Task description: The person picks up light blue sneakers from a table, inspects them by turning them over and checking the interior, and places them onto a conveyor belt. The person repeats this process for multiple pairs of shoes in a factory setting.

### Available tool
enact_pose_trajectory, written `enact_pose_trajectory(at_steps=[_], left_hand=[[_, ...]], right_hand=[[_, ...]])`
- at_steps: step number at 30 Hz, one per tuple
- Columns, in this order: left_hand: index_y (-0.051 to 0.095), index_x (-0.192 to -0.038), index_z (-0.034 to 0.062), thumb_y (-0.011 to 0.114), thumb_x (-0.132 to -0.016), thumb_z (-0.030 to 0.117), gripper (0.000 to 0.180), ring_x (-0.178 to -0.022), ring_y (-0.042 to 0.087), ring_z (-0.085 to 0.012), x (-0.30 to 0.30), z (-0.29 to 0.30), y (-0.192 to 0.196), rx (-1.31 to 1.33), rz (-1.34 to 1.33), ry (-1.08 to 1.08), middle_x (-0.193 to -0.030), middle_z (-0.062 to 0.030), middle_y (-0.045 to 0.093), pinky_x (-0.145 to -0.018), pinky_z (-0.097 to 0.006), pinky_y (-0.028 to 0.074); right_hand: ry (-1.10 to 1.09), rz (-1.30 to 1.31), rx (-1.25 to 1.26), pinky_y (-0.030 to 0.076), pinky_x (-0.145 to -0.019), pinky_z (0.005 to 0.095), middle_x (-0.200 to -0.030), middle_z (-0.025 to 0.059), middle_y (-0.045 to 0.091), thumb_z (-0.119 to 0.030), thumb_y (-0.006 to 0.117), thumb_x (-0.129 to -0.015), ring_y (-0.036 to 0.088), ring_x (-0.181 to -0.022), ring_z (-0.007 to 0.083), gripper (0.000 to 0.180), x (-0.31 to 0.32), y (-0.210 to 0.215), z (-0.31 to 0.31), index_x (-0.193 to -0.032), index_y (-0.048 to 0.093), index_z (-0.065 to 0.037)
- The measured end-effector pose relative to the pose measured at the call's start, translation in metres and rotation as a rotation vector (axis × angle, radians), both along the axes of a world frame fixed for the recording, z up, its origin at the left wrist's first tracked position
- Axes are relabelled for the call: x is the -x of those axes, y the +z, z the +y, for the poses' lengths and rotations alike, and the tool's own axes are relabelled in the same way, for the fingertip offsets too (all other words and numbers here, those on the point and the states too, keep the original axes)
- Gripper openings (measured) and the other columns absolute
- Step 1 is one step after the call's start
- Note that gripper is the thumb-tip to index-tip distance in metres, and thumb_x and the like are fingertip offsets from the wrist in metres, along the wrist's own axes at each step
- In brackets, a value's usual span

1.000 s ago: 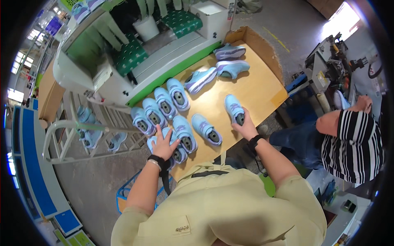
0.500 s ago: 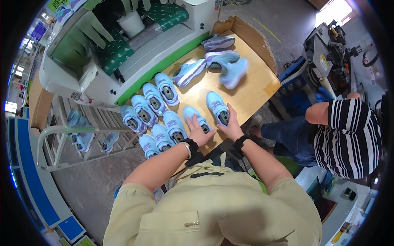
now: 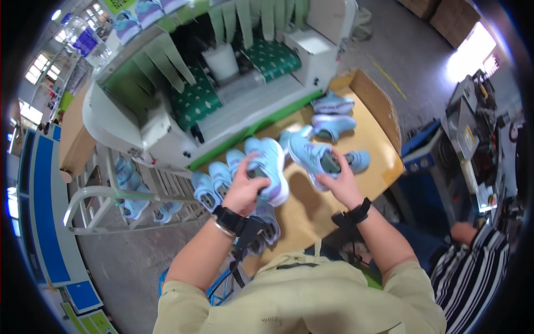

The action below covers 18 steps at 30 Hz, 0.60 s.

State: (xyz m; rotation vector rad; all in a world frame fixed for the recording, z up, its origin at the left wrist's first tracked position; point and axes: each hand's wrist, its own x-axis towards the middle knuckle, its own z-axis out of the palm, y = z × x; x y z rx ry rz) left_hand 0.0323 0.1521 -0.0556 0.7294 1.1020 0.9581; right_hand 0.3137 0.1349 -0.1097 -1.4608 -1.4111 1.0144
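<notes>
Above the wooden table [image 3: 384, 158], each hand grips a light blue shoe. Left hand [image 3: 245, 189] clasps one shoe [image 3: 270, 167] (sole partly visible); right hand [image 3: 342, 186] clasps the other shoe [image 3: 311, 158].

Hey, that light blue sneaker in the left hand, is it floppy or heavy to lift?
Probably light: the left hand lifts the light blue sneaker alone. It keeps its shape in the air, so likely fairly stiff. The thick sole suggests it would sit flat on the wooden table.

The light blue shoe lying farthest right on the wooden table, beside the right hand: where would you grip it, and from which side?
Probably across the middle of the shoe, coming from above. It lies flat and apart from the two shoes behind it, so its sides look free. The right hand is nearest but already holds a shoe.
</notes>
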Motion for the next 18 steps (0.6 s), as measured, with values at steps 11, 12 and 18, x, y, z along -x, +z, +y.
enact_pose_trajectory(at_steps=[11, 12, 18], left_hand=[[0.019, -0.158, 0.0028, 0.063, -0.096, 0.028, 0.080, -0.150, 0.022, -0.0426, 0.127, 0.213, 0.025, -0.536, 0.969, 0.513, -0.162, -0.0299, 0.017, -0.122, -0.042, 0.023], [0.018, -0.158, 0.0007, 0.058, -0.100, 0.034, 0.079, -0.151, 0.019, -0.0432, 0.119, 0.206, 0.027, -0.676, 1.010, 0.498, -0.163, -0.0302, 0.014, -0.122, -0.043, 0.022], [0.041, -0.150, 0.0039, 0.066, -0.091, 0.015, 0.065, -0.150, 0.025, -0.0413, 0.088, 0.052, 0.001, -0.757, 1.046, 0.113, -0.164, -0.0251, 0.020, -0.122, -0.045, 0.024]], right_hand=[[-0.083, -0.434, -0.655, 0.045, -0.104, 0.0497, -0.143, 0.0298, 0.046, -0.009, 0.064, -0.091, 0.050, -0.124, 0.0491, 0.065, 0.118, 0.064, 0.306, -0.151, 0.042, -0.019], [-0.041, -0.484, -0.661, 0.045, -0.103, 0.0504, -0.145, 0.0326, 0.044, -0.007, 0.063, -0.091, 0.051, -0.123, 0.0501, 0.067, 0.116, 0.068, 0.305, -0.152, 0.040, -0.021], [-0.042, -0.723, -0.501, 0.025, -0.117, 0.0547, -0.152, 0.0244, 0.039, -0.018, 0.076, -0.082, 0.034, -0.140, 0.0444, 0.075, 0.025, 0.011, 0.197, -0.149, 0.044, -0.010]])
